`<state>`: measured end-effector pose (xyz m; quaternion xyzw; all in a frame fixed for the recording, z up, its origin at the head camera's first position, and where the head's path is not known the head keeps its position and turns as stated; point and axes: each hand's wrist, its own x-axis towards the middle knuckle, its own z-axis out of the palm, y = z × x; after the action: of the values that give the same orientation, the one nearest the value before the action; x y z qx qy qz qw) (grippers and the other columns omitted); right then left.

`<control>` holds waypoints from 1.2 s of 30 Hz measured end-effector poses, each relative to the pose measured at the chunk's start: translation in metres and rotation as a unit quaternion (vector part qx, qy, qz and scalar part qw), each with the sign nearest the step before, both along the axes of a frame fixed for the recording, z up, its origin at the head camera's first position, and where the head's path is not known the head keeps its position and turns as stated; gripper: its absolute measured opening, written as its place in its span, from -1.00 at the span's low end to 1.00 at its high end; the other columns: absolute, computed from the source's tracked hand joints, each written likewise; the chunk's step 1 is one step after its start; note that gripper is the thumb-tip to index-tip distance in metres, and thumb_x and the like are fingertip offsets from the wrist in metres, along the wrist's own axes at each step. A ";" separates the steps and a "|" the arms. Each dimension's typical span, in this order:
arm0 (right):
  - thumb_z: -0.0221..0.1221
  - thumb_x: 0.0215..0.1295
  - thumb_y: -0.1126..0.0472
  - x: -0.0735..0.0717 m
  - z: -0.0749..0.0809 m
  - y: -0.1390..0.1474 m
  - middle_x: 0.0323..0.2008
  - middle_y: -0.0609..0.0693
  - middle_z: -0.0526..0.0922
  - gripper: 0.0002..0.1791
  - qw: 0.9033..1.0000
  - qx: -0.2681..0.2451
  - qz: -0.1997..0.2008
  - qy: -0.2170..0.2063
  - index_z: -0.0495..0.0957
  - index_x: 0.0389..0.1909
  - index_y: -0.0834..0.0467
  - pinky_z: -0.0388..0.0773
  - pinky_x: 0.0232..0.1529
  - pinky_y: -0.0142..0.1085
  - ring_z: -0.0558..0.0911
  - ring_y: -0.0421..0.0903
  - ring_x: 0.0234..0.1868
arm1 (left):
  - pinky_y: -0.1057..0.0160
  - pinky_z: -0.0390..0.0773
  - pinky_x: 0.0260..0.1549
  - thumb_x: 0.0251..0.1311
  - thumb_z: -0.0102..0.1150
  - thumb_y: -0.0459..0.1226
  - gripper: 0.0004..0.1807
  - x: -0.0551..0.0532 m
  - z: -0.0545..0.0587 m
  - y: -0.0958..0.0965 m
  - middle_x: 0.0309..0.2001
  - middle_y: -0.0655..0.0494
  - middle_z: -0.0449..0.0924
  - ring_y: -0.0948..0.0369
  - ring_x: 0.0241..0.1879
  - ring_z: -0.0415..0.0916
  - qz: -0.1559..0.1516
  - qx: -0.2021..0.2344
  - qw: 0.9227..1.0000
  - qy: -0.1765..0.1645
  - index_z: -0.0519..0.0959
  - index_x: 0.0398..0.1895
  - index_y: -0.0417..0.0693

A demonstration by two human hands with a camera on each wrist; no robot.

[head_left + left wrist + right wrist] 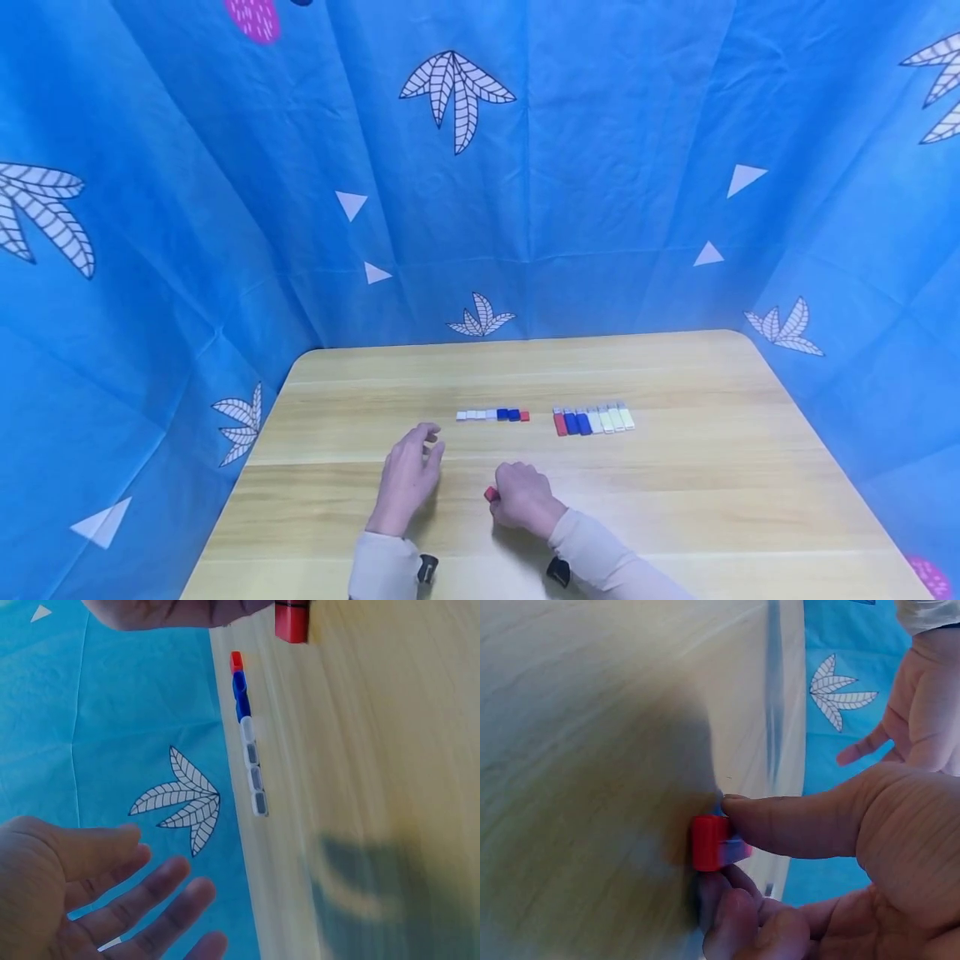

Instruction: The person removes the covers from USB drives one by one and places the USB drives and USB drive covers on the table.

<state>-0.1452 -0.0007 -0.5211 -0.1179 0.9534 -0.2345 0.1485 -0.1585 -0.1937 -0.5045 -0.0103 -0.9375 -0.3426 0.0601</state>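
My right hand (522, 498) pinches a small red USB stick (707, 842) between thumb and fingers, low over the near middle of the table. Its red end points left in the head view, and the fingers hide the rest. To the left hovers my left hand (407, 477), holding nothing, its fingers spread and loosely bent in the left wrist view. Beyond both hands runs a line of small caps (481, 415): several white, two blue and one red at the right end. Beside them lies a row of USB sticks (584, 423), red, blue and white, with silvery tips facing away.
The light wooden table (337, 392) has rounded far corners. A blue curtain (600, 167) with leaf and triangle prints hangs behind it and along both sides. Shadows of the hands fall on the wood.
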 end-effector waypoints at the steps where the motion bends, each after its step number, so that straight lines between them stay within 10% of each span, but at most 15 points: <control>1: 0.29 -0.02 0.36 0.000 0.000 0.000 -0.70 -0.10 0.42 -0.65 1.000 0.001 -0.002 -0.001 0.36 -0.75 -0.02 0.31 -0.64 -0.31 0.39 -0.15 -0.62 | 0.03 0.70 -0.12 0.39 0.17 -0.28 -0.69 0.000 0.001 0.001 0.00 -0.06 0.71 0.05 -0.10 0.69 -0.001 -0.001 1.000 -0.001 0.57 0.15 -0.13; 15: 0.34 0.24 0.27 -0.021 0.021 0.037 -0.50 -0.01 0.60 -0.86 0.982 -0.176 -0.058 -0.042 0.58 -0.44 0.20 0.47 -0.54 -0.38 0.51 -0.13 -0.51 | 0.03 0.69 -0.08 0.35 0.23 -0.29 -0.72 -0.004 0.010 0.021 -0.05 -0.03 0.74 0.09 -0.12 0.69 -0.047 -0.006 0.998 0.037 0.61 0.07 -0.16; 26: 0.24 0.32 0.38 -0.030 0.052 0.068 -0.34 0.15 0.65 -0.91 0.944 -0.324 -0.045 -0.040 0.51 -0.24 0.29 0.70 -0.49 -0.30 0.67 -0.09 -0.56 | 0.03 0.63 0.04 0.44 0.14 -0.14 -0.73 -0.015 0.036 0.064 -0.04 0.10 0.73 0.14 -0.03 0.64 -0.189 0.046 0.981 0.028 0.62 0.09 -0.02; 36: 0.30 0.33 0.25 -0.023 0.053 0.075 -0.33 -0.02 0.69 -0.95 0.958 -0.275 0.051 0.067 0.61 -0.28 0.12 0.55 -0.54 -0.43 0.53 -0.32 -0.59 | 0.36 0.61 -0.19 0.27 0.30 -0.14 -0.91 -0.016 0.034 0.073 -0.28 0.23 0.73 0.32 -0.25 0.58 -0.229 0.046 0.971 0.048 0.66 -0.27 0.08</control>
<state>-0.1680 0.0746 -0.4683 -0.2185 0.8524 -0.4715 0.0584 -0.1741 -0.1203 -0.4701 -0.2385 -0.8895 -0.3888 0.0258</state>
